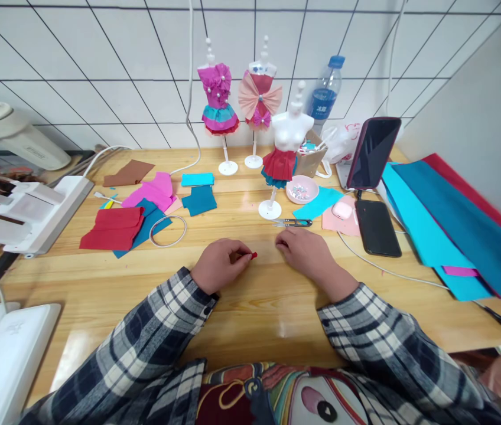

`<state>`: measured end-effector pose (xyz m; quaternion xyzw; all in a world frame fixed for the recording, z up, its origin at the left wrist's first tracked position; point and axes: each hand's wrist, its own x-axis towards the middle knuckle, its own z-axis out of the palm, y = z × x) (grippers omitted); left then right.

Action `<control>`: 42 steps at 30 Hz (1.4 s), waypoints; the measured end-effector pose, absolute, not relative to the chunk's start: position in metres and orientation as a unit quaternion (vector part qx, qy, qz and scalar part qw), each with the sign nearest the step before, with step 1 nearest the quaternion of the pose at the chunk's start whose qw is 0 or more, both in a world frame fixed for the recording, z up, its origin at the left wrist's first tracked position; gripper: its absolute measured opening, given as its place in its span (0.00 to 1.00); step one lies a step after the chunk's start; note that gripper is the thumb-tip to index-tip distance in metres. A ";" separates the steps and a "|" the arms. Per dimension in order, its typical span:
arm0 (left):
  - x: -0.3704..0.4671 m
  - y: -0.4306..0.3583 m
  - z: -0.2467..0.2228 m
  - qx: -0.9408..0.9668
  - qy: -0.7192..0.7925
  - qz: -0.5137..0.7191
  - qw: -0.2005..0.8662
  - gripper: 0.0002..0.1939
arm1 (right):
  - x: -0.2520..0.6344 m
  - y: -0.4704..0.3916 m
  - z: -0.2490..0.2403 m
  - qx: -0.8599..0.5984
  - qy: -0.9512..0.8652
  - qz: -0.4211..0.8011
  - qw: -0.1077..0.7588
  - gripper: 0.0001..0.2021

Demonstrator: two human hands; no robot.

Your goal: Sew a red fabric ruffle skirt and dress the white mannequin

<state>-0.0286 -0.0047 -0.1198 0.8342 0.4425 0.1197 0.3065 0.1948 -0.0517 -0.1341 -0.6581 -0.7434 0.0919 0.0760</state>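
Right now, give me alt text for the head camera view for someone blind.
A left hand pinches a small red scrap at a wooden table, the curled right hand apart from it, near small scissors. Behind are three small mannequins in bright clothes.

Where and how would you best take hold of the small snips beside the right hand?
Probably by the dark handles of the snips, with the right hand coming from above and the right, pinching across them: the snips lie flat, metal tips pointing left, and a mannequin's white base stands close beyond those tips.
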 end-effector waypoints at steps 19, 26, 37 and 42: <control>-0.027 -0.012 -0.115 0.728 0.467 0.145 0.481 0.11 | 0.154 -0.070 -0.137 -0.539 -0.674 0.289 0.415 0.05; -0.029 -0.010 -0.117 0.730 0.482 0.149 0.462 0.10 | 0.198 -0.060 -0.141 -0.631 -0.595 0.240 0.437 0.08; -0.028 -0.009 -0.113 0.774 0.472 0.147 0.395 0.09 | 0.198 -0.059 -0.136 -0.660 -0.733 0.107 0.126 0.07; -0.027 -0.010 -0.113 0.785 0.466 0.142 0.382 0.08 | 0.187 -0.060 -0.131 -0.658 -0.752 0.041 0.013 0.09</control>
